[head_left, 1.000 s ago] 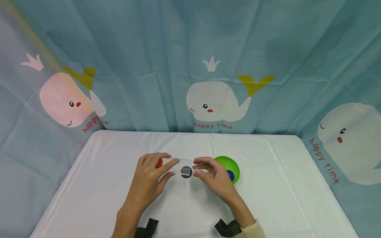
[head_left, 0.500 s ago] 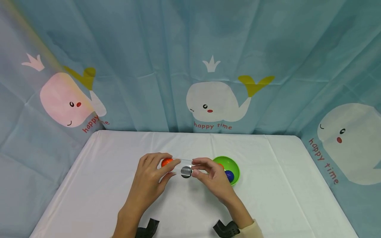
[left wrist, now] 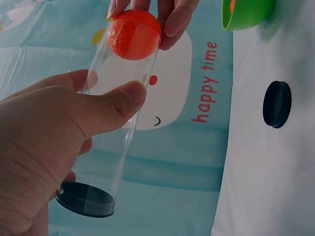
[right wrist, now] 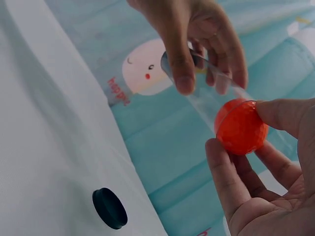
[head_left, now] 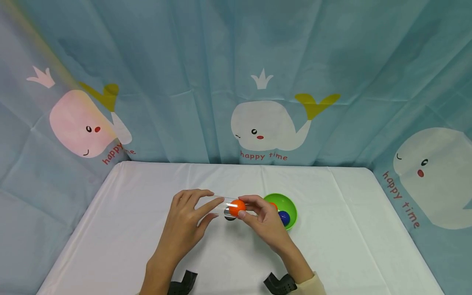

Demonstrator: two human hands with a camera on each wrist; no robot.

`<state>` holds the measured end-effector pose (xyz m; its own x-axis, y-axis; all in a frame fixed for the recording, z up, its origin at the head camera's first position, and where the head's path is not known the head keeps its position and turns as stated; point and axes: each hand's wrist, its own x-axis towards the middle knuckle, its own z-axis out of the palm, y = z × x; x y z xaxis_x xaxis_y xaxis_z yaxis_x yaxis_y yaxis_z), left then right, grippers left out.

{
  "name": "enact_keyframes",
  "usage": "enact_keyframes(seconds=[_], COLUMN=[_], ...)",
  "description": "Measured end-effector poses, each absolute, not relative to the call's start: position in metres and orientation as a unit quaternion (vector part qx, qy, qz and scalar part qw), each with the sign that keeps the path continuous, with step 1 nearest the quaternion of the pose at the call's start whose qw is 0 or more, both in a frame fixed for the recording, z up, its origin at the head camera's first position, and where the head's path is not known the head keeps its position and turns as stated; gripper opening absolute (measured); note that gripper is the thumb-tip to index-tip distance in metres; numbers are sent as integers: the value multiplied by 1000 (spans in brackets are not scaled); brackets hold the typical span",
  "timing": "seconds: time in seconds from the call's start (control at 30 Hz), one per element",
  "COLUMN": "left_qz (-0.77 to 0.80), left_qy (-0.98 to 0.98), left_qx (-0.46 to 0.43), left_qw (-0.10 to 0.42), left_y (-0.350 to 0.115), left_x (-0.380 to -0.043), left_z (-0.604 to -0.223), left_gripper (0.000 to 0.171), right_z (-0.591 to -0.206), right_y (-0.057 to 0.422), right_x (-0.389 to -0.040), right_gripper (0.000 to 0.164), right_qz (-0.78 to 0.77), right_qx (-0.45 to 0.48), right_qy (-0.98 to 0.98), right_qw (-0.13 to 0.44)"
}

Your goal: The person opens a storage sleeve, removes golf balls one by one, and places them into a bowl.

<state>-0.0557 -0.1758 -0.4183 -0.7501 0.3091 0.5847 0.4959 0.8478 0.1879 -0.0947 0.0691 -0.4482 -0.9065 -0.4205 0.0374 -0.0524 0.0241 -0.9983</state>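
My left hand grips a clear tube between thumb and fingers, off the table and tilted. A black cap closes the tube's end on the left-hand side. At the other, uncapped end sits an orange ball, partly out past the rim. Thumb and fingers of my right hand pinch this ball at the mouth. Below the tube a loose black lid rests on the table, mostly hidden behind the tube in the head view.
Just beyond my right hand stands a green bowl holding a blue ball and an orange ball, partly hidden by that hand. White cloth covers the table. A blue whale-print curtain hangs behind it.
The orange ball has travelled rightward through the tube, from beside my left fingers to the open end. My right hand has closed in on it; the left hand stays nearly still.
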Motion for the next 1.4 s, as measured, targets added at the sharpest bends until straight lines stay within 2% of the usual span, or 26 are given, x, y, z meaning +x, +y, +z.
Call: enact_keyframes(seconds=[0.3, 0.83, 1.4], left_qz=[-168, -167, -171], left_qy=[-924, -926, -930], left_qx=[-213, -204, -190], left_qw=[268, 271, 264], left_y=[-176, -176, -178], left_x=[-55, -57, -58], left_z=[-416, -420, -425], left_gripper=[54, 60, 61], right_z=[-447, -441, -440], right_y=[70, 77, 90], right_x=[-95, -95, -98], right_gripper=[36, 41, 41], right_qz=[-680, -694, -698], right_qx=[-176, -158, -153], right_qy=[701, 689, 691], right_qw=[121, 134, 107])
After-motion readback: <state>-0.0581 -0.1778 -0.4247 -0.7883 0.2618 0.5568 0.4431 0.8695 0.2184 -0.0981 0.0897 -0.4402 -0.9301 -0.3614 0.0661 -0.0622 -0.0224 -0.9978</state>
